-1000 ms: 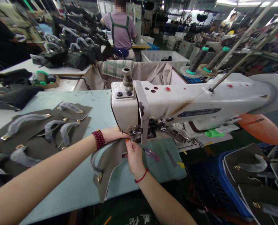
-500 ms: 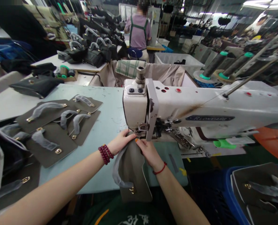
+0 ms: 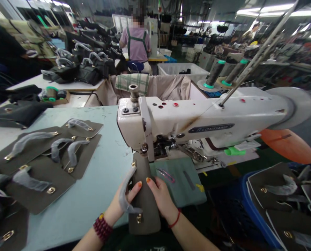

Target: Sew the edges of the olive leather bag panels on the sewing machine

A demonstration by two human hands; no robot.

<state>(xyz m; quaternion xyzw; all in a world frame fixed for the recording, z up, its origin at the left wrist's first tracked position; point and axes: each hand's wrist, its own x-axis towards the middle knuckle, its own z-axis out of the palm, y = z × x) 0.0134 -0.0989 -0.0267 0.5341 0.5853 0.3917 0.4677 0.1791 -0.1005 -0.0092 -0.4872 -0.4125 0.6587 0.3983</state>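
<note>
A dark grey bag panel [image 3: 146, 205] with a plastic-wrapped handle [image 3: 124, 195] and gold fittings lies lengthwise before me. Its far end sits at the head of a white sewing machine [image 3: 130, 125]. My left hand [image 3: 121, 200] grips the panel's left edge, thumb on top beside the handle and fingers hidden beneath. On the right edge, my right hand [image 3: 162, 195] holds the same panel, its thumb on the surface and the other fingers mostly underneath. Small pink-handled thread snips [image 3: 167, 175] rest on the machine bed to the right of my right hand.
More grey panels with wrapped handles [image 3: 40, 184] overlap on the pale green tabletop [image 3: 100, 174] at left. A blue basket [image 3: 249, 209] of similar panels stands at lower right. Thread cones [image 3: 215, 75] stand behind the machine. A co-worker [image 3: 137, 42] sits farther back.
Both hands have drawn back from the needle area toward me and now hold the panel's sides lower down. The snips have come into sight. My view has shifted right.
</note>
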